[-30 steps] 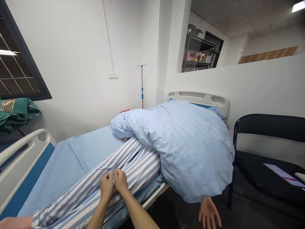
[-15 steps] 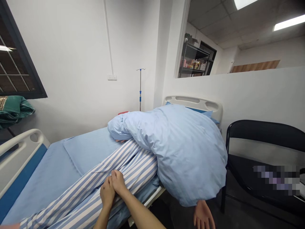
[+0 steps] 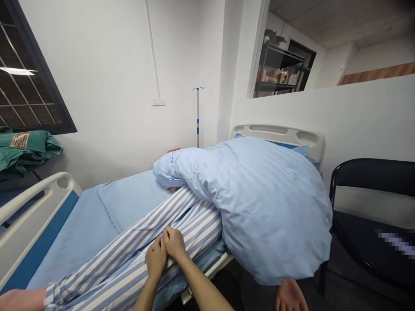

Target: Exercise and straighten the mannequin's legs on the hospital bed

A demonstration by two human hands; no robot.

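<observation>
While both my forearms reach up from the bottom of the view, my left hand and right hand meet side by side over the near leg of the striped trousers. My left forearm rises steeply and leans a little to the right; my right forearm slants in from the lower right, so the two draw together toward the knuckles. Backs upward, both hands are curled into loose fists, the right one slightly farther forward and nearer the blue quilt. I cannot tell whether my fingers pinch any cloth, or whether they press on the leg or sit just above it. The trousers run diagonally along the bed's near side, over the light blue sheet, from a bare foot at the lower left up to the quilt, which is heaped over the upper part of the lying figure and spills past the bed's near edge. Below its hem hangs an open hand, palm showing, near the black chair.
</observation>
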